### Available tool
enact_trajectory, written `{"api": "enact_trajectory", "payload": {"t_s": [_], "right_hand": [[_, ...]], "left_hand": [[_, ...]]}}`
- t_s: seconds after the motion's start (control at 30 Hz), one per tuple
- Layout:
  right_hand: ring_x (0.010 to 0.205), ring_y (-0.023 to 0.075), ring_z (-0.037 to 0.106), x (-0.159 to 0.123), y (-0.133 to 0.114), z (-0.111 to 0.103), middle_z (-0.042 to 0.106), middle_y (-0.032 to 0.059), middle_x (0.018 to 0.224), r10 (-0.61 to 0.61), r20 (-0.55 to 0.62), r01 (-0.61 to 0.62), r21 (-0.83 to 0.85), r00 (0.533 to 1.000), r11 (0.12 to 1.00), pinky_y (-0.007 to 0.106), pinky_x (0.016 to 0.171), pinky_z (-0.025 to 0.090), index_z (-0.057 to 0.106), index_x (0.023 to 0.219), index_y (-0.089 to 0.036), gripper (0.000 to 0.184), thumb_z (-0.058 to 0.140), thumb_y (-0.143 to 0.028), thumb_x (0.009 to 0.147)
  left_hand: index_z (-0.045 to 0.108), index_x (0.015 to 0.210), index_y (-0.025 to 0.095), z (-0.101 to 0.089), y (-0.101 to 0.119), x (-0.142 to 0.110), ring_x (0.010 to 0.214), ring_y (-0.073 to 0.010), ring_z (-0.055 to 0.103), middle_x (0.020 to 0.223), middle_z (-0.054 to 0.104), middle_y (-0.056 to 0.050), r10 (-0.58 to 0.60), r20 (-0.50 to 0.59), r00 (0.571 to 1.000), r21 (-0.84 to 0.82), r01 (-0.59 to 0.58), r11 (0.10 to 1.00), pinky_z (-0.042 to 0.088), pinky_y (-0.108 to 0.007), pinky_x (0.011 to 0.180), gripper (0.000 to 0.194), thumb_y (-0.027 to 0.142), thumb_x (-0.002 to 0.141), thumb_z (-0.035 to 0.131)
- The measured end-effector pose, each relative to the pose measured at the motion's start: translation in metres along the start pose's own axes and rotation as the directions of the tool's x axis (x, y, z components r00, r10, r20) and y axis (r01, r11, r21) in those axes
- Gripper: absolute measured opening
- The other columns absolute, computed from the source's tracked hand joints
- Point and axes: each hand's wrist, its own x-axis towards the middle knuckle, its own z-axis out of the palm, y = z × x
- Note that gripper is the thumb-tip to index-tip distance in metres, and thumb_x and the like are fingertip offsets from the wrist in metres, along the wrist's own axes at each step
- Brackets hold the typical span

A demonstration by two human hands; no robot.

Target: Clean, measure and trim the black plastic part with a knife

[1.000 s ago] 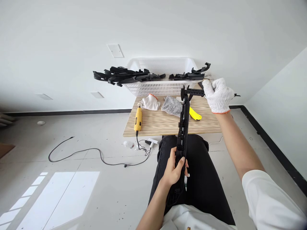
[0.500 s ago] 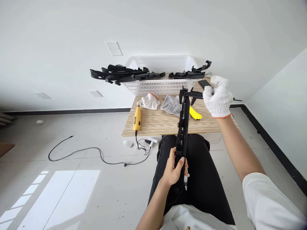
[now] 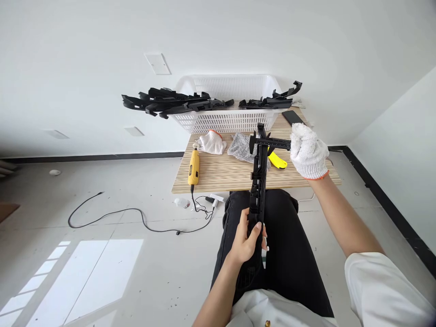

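A long black plastic part [image 3: 258, 193] points away from me above my lap, its lower end gripped by my bare left hand [image 3: 248, 235]. My right hand [image 3: 308, 151], in a white knitted glove with an orange cuff, is closed round a black caliper [image 3: 277, 143]. The caliper lies crosswise at the far end of the plastic part, with its jaws about the part's sides; whether both jaws touch is too small to tell. Behind the part lie a grey cloth [image 3: 241, 146] and a yellow utility knife [image 3: 278, 161].
On the wooden table [image 3: 225, 177] are a white glove [image 3: 211, 142], a yellow corded rotary tool [image 3: 194, 167] and a dark phone [image 3: 292, 117]. A white basket [image 3: 225, 122] against the wall carries several black plastic parts [image 3: 170, 101]. A black cable [image 3: 143, 219] trails over the floor.
My right hand has brought the caliper slightly down along the plastic part, towards me, from its far tip. The gloved fingers have closed in more. My left hand keeps its grip.
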Motion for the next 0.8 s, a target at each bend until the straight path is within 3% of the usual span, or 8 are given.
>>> {"api": "enact_trajectory", "payload": {"t_s": [0.33,0.43,0.5,0.53,0.6,0.67,0.73,0.8], "right_hand": [[0.092,0.0266,0.074,-0.003,0.003,0.006,0.076,0.0172,0.112,0.134,-0.072,-0.131,0.047,0.988,0.99,0.04,0.081,0.056,0.069,0.114,-0.021,0.042,0.05,-0.054,0.097],[0.083,0.0251,0.073,-0.007,-0.019,-0.008,0.077,0.012,0.095,0.254,0.075,-0.262,0.138,0.964,0.955,0.038,0.078,0.053,0.067,0.114,-0.02,0.046,0.049,-0.059,0.097],[0.081,0.0245,0.072,-0.014,-0.039,-0.016,0.076,0.0065,0.09,0.245,0.375,-0.344,0.223,0.894,0.912,0.035,0.074,0.051,0.066,0.11,-0.024,0.047,0.053,-0.066,0.093],[0.081,0.0255,0.072,-0.019,-0.048,-0.018,0.076,0.0052,0.089,0.203,0.544,-0.377,0.23,0.814,0.897,0.034,0.071,0.05,0.067,0.109,-0.026,0.049,0.057,-0.069,0.088],[0.09,0.0294,0.072,-0.027,-0.064,-0.016,0.077,0.0074,0.095,0.148,0.728,-0.423,0.21,0.67,0.882,0.034,0.071,0.048,0.068,0.106,-0.026,0.052,0.067,-0.07,0.08],[0.093,0.0298,0.072,-0.034,-0.073,-0.01,0.077,0.0075,0.097,0.104,0.805,-0.456,0.22,0.585,0.862,0.033,0.072,0.047,0.071,0.099,-0.025,0.047,0.073,-0.066,0.077],[0.093,0.0281,0.072,-0.036,-0.074,-0.002,0.077,0.0061,0.094,0.08,0.831,-0.483,0.239,0.551,0.843,0.031,0.073,0.047,0.073,0.095,-0.024,0.041,0.075,-0.061,0.076],[0.094,0.0269,0.072,-0.036,-0.071,0.006,0.078,0.0061,0.093,0.086,0.836,-0.502,0.24,0.543,0.831,0.029,0.075,0.047,0.074,0.096,-0.022,0.04,0.077,-0.057,0.076]], "left_hand": [[0.035,0.122,0.025,-0.001,0.003,0.001,0.045,-0.0093,0.063,0.075,0.064,0.007,-0.039,0.021,0.999,0.017,0.038,0.999,0.052,-0.022,0.049,0.031,0.045,0.104,0.049],[0.034,0.123,0.025,0.001,0.006,0.002,0.045,-0.0096,0.063,0.077,0.065,0.006,-0.057,-0.001,0.998,0.013,0.057,0.998,0.052,-0.023,0.049,0.034,0.047,0.103,0.05],[0.033,0.127,0.025,0.003,0.007,0.003,0.048,-0.0105,0.065,0.081,0.067,0.005,-0.089,0.008,0.996,0.048,0.088,0.995,0.055,-0.025,0.053,0.038,0.048,0.103,0.05],[0.031,0.13,0.024,0.004,0.007,0.003,0.052,-0.012,0.067,0.083,0.069,0.003,-0.111,0.025,0.993,0.087,0.109,0.99,0.058,-0.028,0.058,0.041,0.048,0.102,0.051],[0.028,0.139,0.023,0.005,0.008,0.003,0.07,-0.0177,0.075,0.093,0.073,-0.003,-0.161,0.072,0.984,0.206,0.143,0.968,0.062,-0.035,0.072,0.054,0.047,0.1,0.055],[0.027,0.149,0.021,0.003,0.015,0.003,0.098,-0.0251,0.075,0.114,0.073,-0.012,-0.198,0.123,0.972,0.36,0.142,0.922,0.063,-0.043,0.086,0.068,0.048,0.096,0.061],[0.036,0.154,0.023,0.0,0.034,0.004,0.124,-0.0324,0.066,0.139,0.063,-0.017,-0.212,0.148,0.966,0.516,0.107,0.85,0.059,-0.051,0.099,0.074,0.05,0.092,0.067],[0.05,0.149,0.026,-0.002,0.066,0.001,0.14,-0.0369,0.053,0.152,0.054,-0.014,-0.148,0.106,0.983,0.64,0.046,0.767,0.047,-0.059,0.114,0.065,0.048,0.091,0.068]]}}
